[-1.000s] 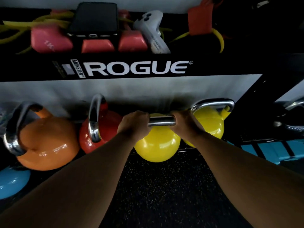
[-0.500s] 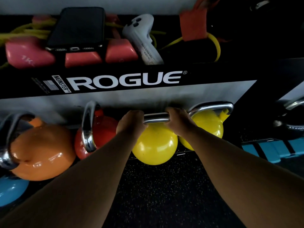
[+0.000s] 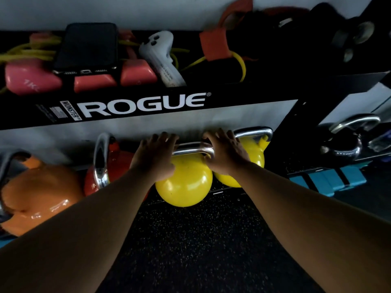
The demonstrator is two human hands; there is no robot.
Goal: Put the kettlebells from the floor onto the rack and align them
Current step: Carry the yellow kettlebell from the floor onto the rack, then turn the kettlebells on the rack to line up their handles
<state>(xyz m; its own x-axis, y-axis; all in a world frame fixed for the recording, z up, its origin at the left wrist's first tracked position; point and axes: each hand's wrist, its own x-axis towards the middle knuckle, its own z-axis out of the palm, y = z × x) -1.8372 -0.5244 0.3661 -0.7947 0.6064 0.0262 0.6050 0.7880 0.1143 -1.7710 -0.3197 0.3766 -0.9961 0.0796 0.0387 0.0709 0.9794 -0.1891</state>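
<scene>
yellow kettlebell (image 3: 184,187): glossy smooth | handle (image 3: 190,150): polished metal | floor (image 3: 201,240): matt speckled rubber

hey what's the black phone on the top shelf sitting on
The black phone lies on top of pink dumbbells, with yellow cord running beneath its left side. Whatever sits directly under the phone's middle is covered, so I can't tell.

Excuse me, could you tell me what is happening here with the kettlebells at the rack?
A person is putting kettlebells on a Rogue rack. Both hands rest on the steel handle of the nearer yellow kettlebell, which sits on the lower shelf: the left hand and right hand have fingers spread, the grip open. A second yellow kettlebell stands just behind to the right, a red kettlebell and an orange kettlebell to the left.
</scene>
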